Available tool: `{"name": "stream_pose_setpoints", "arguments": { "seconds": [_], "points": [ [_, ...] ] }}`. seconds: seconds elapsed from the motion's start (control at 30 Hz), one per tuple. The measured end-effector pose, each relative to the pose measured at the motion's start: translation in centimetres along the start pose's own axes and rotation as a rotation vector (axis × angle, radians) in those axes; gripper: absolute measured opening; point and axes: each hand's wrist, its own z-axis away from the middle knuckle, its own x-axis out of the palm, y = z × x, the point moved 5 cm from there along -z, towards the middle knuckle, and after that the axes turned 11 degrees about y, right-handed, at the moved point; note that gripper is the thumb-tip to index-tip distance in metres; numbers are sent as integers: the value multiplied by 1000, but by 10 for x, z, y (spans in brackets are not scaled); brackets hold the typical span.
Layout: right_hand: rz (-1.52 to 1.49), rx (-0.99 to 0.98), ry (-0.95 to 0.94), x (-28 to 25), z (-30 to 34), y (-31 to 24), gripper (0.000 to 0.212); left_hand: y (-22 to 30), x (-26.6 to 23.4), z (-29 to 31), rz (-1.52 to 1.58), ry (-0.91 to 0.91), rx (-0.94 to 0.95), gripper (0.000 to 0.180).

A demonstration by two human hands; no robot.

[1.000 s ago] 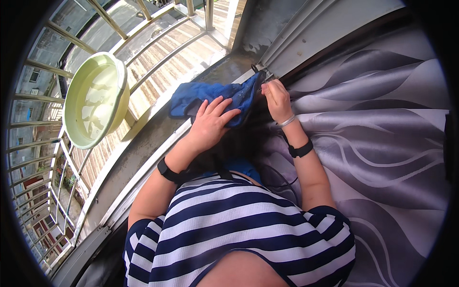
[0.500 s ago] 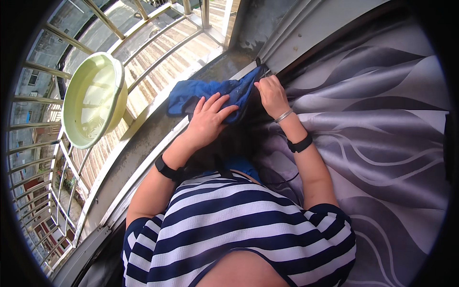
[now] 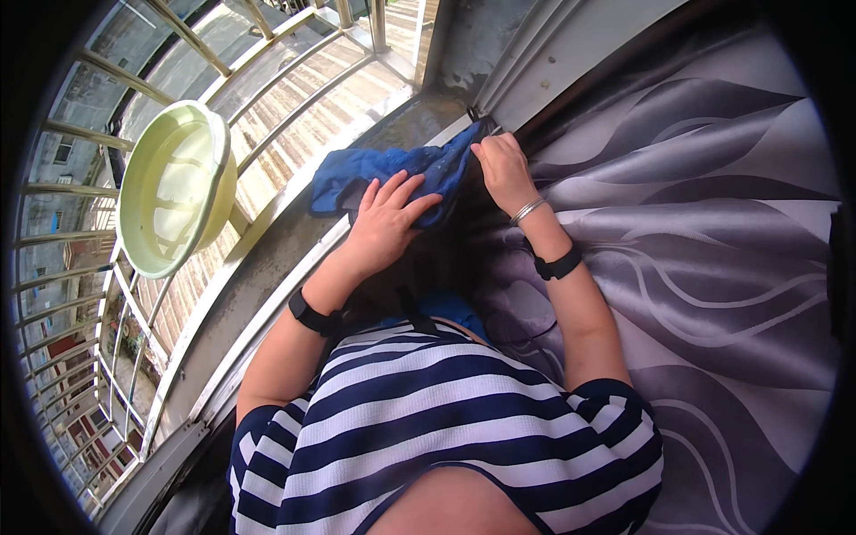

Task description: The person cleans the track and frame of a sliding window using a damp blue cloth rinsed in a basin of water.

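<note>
A blue cloth (image 3: 343,178) with a dark border drapes over the window sill and its white track. My left hand (image 3: 385,225) lies on the cloth's near side, fingers spread and flat against it. At the cloth's dark right end, my right hand (image 3: 506,174) is closed in a pinch, apparently on the cloth's edge; the fingertips partly hide what is between them. Beyond the pinch, the cloth's dark corner (image 3: 481,125) reaches the window frame.
A pale green basin (image 3: 178,192) with water rests outside on the left, beside metal bars (image 3: 134,76). The white window track (image 3: 267,325) runs diagonally past my left arm. A grey patterned curtain (image 3: 704,232) hangs in folds along the right.
My right hand has shifted slightly left and up, along with the cloth's dark end. My left hand stays nearly in place on the cloth.
</note>
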Motion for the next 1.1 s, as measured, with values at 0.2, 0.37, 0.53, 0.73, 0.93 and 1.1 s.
{"name": "stream_pose_setpoints", "arguments": {
  "seconds": [0.2,0.37,0.53,0.73,0.93,1.1],
  "points": [
    [349,-3,-92,24,-10,-26,30,-2,0,1,8,-13,-13,59],
    [409,152,-85,28,-38,-18,32,-1,-2,0,-3,-8,-4,58],
    [297,322,-178,25,-49,-4,42,-5,-3,1,17,-8,-5,58],
    [-239,588,-282,17,-72,34,37,-8,0,-1,55,-19,-6,59],
    [4,351,-321,12,-83,23,25,-10,3,3,43,16,16,56],
    [235,160,-238,-1,-94,19,24,-15,2,3,78,59,18,46]
  ]
}}
